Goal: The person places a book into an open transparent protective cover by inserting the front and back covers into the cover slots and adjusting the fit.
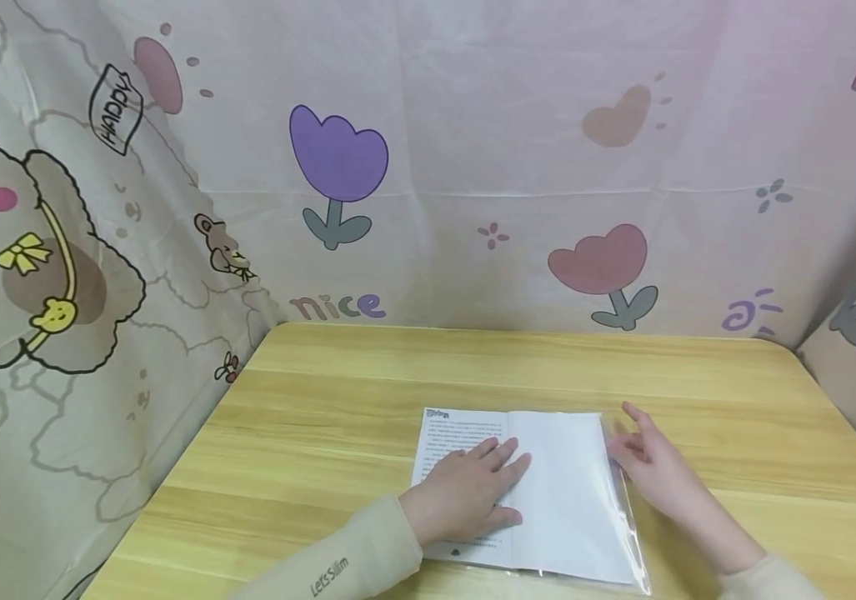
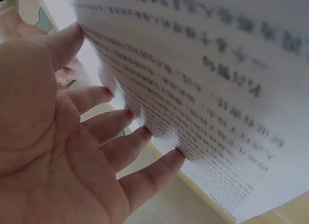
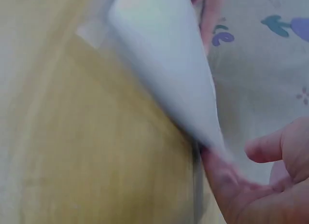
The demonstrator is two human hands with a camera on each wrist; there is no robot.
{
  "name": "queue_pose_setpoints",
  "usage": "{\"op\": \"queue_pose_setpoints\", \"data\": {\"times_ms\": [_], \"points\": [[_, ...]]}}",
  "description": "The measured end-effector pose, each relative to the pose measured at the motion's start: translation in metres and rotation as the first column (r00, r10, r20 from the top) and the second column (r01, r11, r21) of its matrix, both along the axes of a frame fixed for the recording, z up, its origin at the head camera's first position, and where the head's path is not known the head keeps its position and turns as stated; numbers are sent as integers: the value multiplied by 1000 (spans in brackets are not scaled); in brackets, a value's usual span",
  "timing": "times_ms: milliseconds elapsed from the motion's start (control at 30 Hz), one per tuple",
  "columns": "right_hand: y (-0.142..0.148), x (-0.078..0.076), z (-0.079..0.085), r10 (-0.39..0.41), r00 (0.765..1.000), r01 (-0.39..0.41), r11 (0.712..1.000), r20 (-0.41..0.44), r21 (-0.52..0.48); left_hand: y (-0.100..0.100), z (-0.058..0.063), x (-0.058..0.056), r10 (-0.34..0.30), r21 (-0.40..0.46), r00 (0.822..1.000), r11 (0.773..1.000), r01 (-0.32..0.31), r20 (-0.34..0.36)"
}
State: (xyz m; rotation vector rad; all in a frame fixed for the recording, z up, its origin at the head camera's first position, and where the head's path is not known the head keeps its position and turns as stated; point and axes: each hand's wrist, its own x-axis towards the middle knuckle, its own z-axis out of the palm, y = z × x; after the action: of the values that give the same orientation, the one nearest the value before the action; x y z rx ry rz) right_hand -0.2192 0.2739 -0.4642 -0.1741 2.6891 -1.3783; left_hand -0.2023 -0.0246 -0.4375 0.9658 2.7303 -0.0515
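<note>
An open book (image 1: 570, 500) lies on the table, its left page printed with lines of text and its right page blank white. Clear plastic film extends past the right edge of the book. My left hand (image 1: 468, 492) rests over the left page and the fold with fingers spread; in the left wrist view, its fingertips touch the printed page (image 2: 227, 98). At the right edge is my right hand (image 1: 648, 462), its index finger pointing away from me. The right wrist view shows a finger of it against the edge of the white page (image 3: 169, 64), the thumb standing apart.
The wooden table (image 1: 307, 433) ends at a printed cloth (image 1: 458, 150) hanging behind it. More cloth with a cartoon animal (image 1: 75, 275) hangs along the left side, and cloth also hangs at the right.
</note>
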Motion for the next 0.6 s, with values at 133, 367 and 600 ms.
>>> {"op": "queue_pose_setpoints", "data": {"times_ms": [133, 367, 600], "points": [[5, -1, -1, 24, 992, -16, 998, 128, -62, -1, -1, 0, -4, 4, 1000, 1000, 4, -7], [1, -4, 0, 72, 973, -30, 981, 219, -190, -1, 0, -1, -16, 10, 1000, 1000, 16, -24], [-6, -8, 2, 116, 970, -53, 958, 212, -282, -1, 0, -1, -26, 34, 999, 999, 26, -25]]}}
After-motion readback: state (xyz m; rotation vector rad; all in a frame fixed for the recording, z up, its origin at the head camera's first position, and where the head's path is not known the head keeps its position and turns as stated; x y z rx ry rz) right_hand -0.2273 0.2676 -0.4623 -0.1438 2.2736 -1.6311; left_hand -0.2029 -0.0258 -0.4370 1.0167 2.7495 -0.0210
